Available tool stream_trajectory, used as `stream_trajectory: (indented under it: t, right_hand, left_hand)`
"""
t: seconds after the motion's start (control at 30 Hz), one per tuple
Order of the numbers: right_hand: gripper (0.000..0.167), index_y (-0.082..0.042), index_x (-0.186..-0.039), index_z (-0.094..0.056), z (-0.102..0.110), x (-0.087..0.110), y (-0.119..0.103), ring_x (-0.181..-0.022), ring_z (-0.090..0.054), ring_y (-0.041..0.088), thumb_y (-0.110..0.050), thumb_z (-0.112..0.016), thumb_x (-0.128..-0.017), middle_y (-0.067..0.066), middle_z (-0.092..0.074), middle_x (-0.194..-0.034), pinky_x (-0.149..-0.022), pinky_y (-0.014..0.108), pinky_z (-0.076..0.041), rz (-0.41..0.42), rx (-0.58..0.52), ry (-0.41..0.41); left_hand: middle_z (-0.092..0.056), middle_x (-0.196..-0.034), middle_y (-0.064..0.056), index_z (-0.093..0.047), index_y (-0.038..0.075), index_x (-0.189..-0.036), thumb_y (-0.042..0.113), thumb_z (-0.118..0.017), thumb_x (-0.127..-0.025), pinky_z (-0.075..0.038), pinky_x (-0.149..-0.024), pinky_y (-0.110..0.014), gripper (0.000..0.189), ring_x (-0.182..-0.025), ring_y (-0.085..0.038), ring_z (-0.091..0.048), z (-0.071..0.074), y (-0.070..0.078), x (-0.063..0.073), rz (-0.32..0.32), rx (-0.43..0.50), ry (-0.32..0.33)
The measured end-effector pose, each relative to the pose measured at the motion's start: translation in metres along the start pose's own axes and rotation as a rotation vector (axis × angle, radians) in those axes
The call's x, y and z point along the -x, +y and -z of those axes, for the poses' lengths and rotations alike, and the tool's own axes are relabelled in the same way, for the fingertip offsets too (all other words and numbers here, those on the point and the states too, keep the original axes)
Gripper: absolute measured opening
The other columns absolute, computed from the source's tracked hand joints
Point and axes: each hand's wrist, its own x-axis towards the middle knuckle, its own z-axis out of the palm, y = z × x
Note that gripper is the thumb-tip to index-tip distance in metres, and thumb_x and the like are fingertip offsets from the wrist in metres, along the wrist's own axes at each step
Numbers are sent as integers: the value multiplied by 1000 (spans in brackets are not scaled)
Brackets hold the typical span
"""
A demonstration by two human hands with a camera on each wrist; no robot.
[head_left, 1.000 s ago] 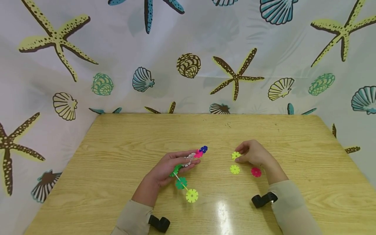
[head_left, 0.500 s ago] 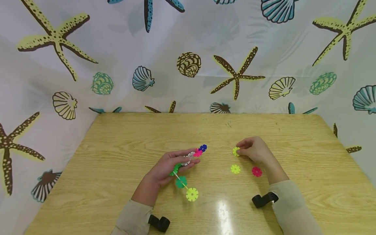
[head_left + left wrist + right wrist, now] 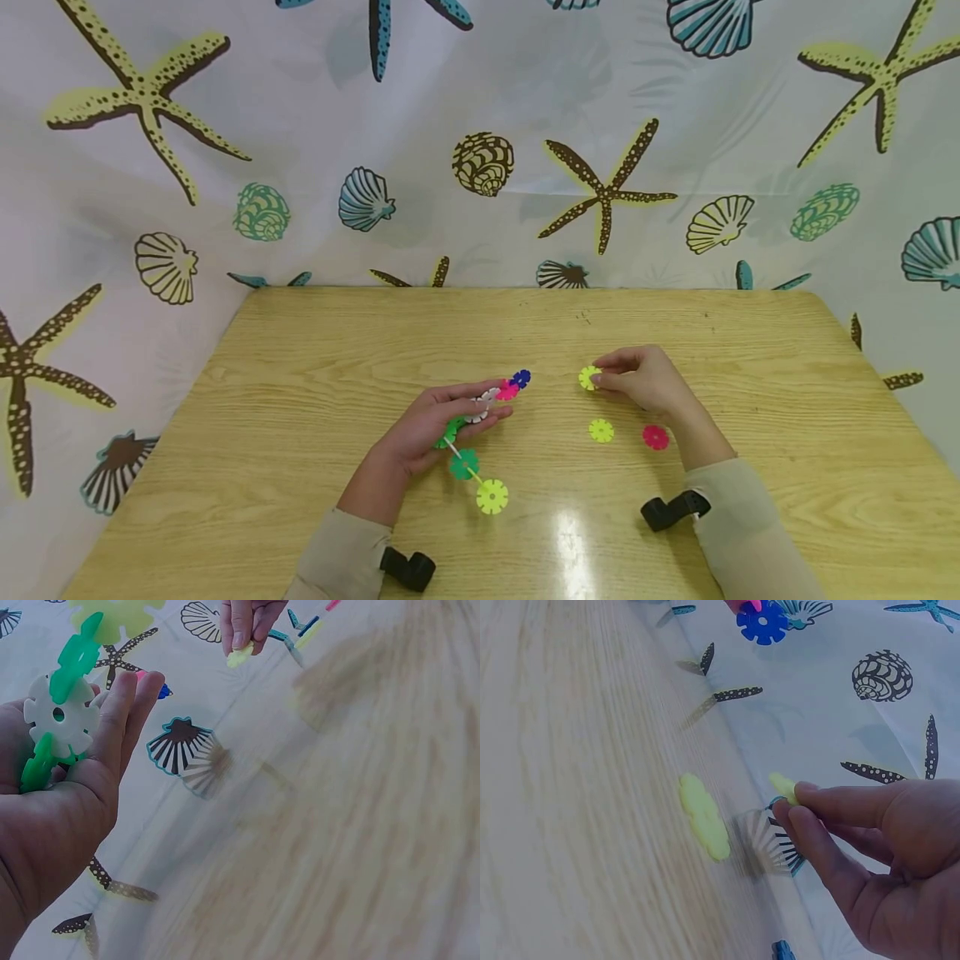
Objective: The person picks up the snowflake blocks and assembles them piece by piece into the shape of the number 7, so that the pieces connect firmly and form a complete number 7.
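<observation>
My left hand (image 3: 427, 429) grips a chain of notched, flower-shaped plastic discs, its thumb lying over the white disc (image 3: 61, 714). From that hand, a pink disc (image 3: 508, 389) and a blue disc (image 3: 521, 379) stick out at the far end. Toward the near end run green discs (image 3: 464, 464) and a yellow disc (image 3: 492, 497), slotted edge to edge. Between thumb and fingertips, my right hand (image 3: 641, 379) pinches a single yellow disc (image 3: 588, 378), to the right of the blue end and apart from it.
Another yellow disc (image 3: 601, 431) and a red-pink disc (image 3: 656, 437) lie on the wooden table (image 3: 300, 350) below the right hand. A white curtain (image 3: 420, 167) printed with shells and starfish hangs behind the table. Black cameras (image 3: 408, 569) sit on both sleeves.
My right hand has lifted its yellow disc slightly away from the loose one and shifted a little left toward the chain. My left hand and the chain stay nearly in place.
</observation>
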Motion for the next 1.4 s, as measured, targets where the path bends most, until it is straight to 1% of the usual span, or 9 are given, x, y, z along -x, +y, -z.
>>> stream_trajectory:
  t: [0.1, 0.27, 0.47, 0.6, 0.77, 0.93, 1.1, 1.23, 1.4]
  right_hand:
    - [31, 8, -120, -66, -1, 1, -1, -88, -71, 14, -7, -70, -93, 15, -67, -105, -86, 33, -62, -5, -39, -6]
    - [30, 5, -118, -68, -4, 1, -1, -89, -71, 15, -9, -71, -92, 16, -68, -106, -85, 32, -62, -4, -25, -7]
    - [31, 5, -119, -69, -8, 2, -4, -88, -71, 14, -10, -72, -92, 16, -67, -107, -84, 32, -62, 14, -19, -37]
    - [31, 5, -120, -68, -10, 4, -9, -88, -73, 16, -9, -71, -92, 14, -68, -104, -86, 35, -62, 24, -54, -54]
    - [33, 8, -122, -64, -15, 6, -12, -93, -74, 23, -6, -69, -93, 14, -67, -103, -89, 42, -61, 51, -136, -114]
    - [32, 9, -122, -64, -22, 6, -14, -94, -74, 27, -4, -69, -93, 12, -66, -100, -89, 42, -61, 55, -178, -132]
    - [32, 11, -121, -64, -28, 6, -15, -92, -74, 24, -2, -68, -93, 10, -67, -98, -90, 41, -60, 62, -203, -136]
    - [33, 12, -122, -63, -30, 6, -16, -89, -73, 16, -3, -67, -94, 13, -70, -104, -90, 39, -60, 67, -218, -144]
    - [32, 9, -122, -65, -34, 6, -18, -88, -72, 11, -5, -69, -93, 14, -71, -110, -91, 37, -60, 56, -232, -102]
  left_hand:
    - [-37, -159, -14, -51, -1, -144, 6, -57, -100, -51, -102, -26, 45, -122, -20, -65, 0, 0, -1, 4, 1, 2]
    - [-37, -159, -15, -52, -1, -143, 5, -57, -100, -51, -102, -27, 44, -122, -20, -65, 1, -1, -2, 13, 3, 1]
    - [-38, -158, -16, -52, -1, -143, 5, -57, -99, -52, -101, -27, 44, -123, -22, -64, 0, -1, -3, 14, 5, 4]
    - [-38, -158, -17, -52, -2, -143, 5, -57, -99, -52, -101, -27, 44, -123, -22, -64, 0, -2, -3, 16, 6, 6]
    - [-38, -158, -16, -53, -1, -142, 4, -57, -100, -52, -102, -27, 43, -123, -23, -64, -1, -2, -3, 23, -5, 12]
    - [-40, -157, -16, -54, -2, -141, 5, -58, -99, -53, -100, -27, 43, -121, -23, -65, -2, -2, -3, 33, -5, 18]
    - [-44, -153, -20, -54, -1, -142, 7, -61, -98, -53, -100, -26, 45, -118, -20, -67, -4, -2, -2, 39, -19, 14]
    - [-48, -149, -22, -54, 0, -142, 9, -61, -98, -54, -99, -25, 45, -117, -19, -68, -5, -2, -2, 42, -43, 16]
    - [-51, -146, -25, -53, 1, -143, 9, -60, -98, -55, -97, -24, 46, -116, -19, -68, -6, -2, -2, 47, -60, 18]
